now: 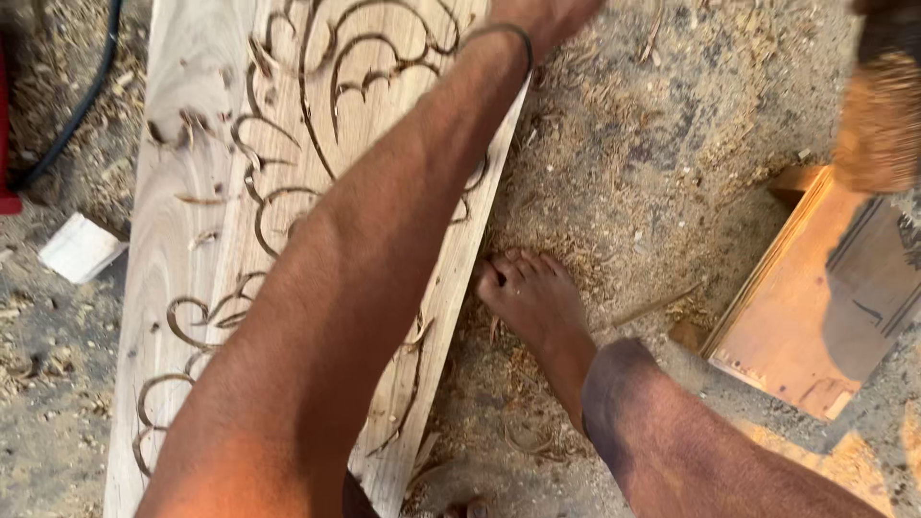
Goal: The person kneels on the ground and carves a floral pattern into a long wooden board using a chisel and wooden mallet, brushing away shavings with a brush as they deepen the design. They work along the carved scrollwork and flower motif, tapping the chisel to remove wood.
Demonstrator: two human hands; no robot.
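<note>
mostly your arm over the carved plank, hand cut off at the frame's top

your left hand (542, 14) reaches across the carved wooden plank (206, 144), whose long axis runs from the bottom edge up and slightly right, along your forearm. the hand leaves the frame at the plank's right edge, so you cannot tell whether its fingers grip anything. a thin bangle (499, 34) rings the wrist. your right hand (878, 115) is a blur at upper right, well apart from the plank, fingers unreadable. your bare foot (532, 297) rests on sawdust just beside the plank.
</note>
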